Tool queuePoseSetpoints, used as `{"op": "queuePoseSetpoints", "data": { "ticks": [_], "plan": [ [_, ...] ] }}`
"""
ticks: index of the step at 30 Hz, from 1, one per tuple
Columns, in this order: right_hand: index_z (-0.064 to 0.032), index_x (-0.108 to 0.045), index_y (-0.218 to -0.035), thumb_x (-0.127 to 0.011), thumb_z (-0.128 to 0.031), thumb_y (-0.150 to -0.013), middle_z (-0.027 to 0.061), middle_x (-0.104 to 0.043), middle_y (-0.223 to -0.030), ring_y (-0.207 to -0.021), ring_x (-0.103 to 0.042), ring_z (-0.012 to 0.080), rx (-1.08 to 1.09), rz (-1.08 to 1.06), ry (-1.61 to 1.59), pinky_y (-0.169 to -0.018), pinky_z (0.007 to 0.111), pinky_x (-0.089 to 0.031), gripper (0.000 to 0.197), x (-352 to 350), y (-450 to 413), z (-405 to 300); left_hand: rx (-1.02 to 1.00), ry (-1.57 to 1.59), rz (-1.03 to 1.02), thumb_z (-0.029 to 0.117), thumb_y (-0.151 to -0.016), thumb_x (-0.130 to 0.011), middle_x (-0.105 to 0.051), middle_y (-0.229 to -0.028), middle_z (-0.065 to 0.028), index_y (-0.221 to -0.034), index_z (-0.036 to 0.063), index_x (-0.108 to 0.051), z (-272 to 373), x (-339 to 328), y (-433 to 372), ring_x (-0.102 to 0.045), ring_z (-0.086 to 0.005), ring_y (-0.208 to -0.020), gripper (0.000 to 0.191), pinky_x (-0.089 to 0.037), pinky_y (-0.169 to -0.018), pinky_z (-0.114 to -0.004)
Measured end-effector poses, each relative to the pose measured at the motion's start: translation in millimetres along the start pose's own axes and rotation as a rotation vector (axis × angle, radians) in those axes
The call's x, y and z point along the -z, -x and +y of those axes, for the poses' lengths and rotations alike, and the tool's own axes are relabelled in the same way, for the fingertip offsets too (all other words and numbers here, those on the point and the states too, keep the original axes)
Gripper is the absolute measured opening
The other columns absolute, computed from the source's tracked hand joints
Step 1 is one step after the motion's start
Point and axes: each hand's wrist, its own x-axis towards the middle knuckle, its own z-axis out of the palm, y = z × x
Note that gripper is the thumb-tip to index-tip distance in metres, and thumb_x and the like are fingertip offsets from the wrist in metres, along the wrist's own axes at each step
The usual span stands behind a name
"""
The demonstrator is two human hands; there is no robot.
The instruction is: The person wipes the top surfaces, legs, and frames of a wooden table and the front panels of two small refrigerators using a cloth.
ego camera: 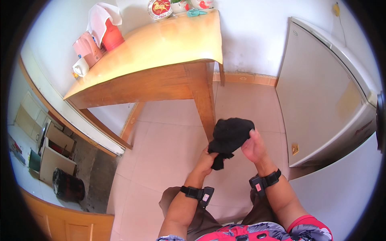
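A bunched black cloth (232, 135) hangs in the air in front of me, above the tiled floor. My left hand (207, 159) grips its lower left end, and a short tail of the fabric dangles below those fingers. At the cloth's right edge is my right hand (254, 147), its fingertips against the fabric. Some of its fingers are blurred or hidden, so whether it pinches the cloth is unclear. Both wrists carry black strapped devices.
A wooden table (169, 39) stands ahead, bearing a white mug (80, 67), a pink jug (89, 46), a red container (112, 36) and a teal cloth (196, 13). To the right is a chest freezer (319, 96). A doorway on the left shows a black bin (68, 184).
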Motion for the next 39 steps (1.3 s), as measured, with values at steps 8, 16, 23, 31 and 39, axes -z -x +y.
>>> {"op": "queuePoseSetpoints", "data": {
  "ticks": [8,16,23,31,39],
  "plan": [
    [0.0000,-0.050,-0.116,-0.051,-0.007,-0.080,0.0087,-0.056,-0.112,-0.106,-0.051,0.0193,-0.062,-0.061,0.133,-0.093,0.032,-0.039,0.036,16,2,-6,0.033,0.568,0.167,0.021,-0.093,-0.030,-0.050,-0.120,-0.0123,-0.122,0.0064,-0.041,10,-11,5,-0.050,-0.0300,-0.106,0.034,-0.045,-0.086,-0.049],
    [-0.0015,-0.029,-0.131,-0.053,0.004,-0.070,0.0048,-0.044,-0.122,-0.111,-0.043,0.0132,-0.143,-0.190,0.525,-0.097,0.029,-0.033,0.065,13,-1,8,-0.011,0.673,-0.034,0.050,-0.088,-0.033,-0.043,-0.129,-0.0077,-0.129,0.0109,-0.037,14,-29,15,-0.039,-0.0228,-0.120,0.056,-0.033,-0.098,-0.043],
    [-0.0043,-0.036,-0.128,-0.054,-0.015,-0.085,0.0034,-0.048,-0.118,-0.106,-0.047,0.0116,-0.438,-0.237,0.329,-0.092,0.027,-0.038,0.047,-5,7,12,0.075,0.596,-0.329,0.068,-0.076,-0.039,-0.044,-0.127,-0.0077,-0.130,0.0135,-0.037,4,-26,27,-0.041,-0.0238,-0.118,0.076,-0.034,-0.099,-0.042],
    [-0.0081,-0.049,-0.113,-0.040,-0.024,-0.094,0.0032,-0.057,-0.103,-0.090,-0.056,0.0120,-0.267,0.054,0.394,-0.075,0.030,-0.049,0.027,22,-8,15,-0.198,0.428,0.039,0.043,-0.081,-0.058,-0.051,-0.121,-0.0039,-0.124,0.0133,-0.043,15,-17,21,-0.048,-0.0185,-0.112,0.054,-0.040,-0.093,-0.037],
    [-0.0080,-0.053,-0.104,-0.039,-0.020,-0.094,0.0034,-0.059,-0.095,-0.084,-0.058,0.0130,-0.318,0.248,0.394,-0.070,0.031,-0.050,0.021,39,-11,24,-0.025,0.561,0.166,0.058,-0.080,-0.049,-0.055,-0.115,0.0007,-0.117,0.0162,-0.049,16,-11,19,-0.052,-0.0163,-0.103,0.057,-0.044,-0.076,-0.028]
  ]
}}
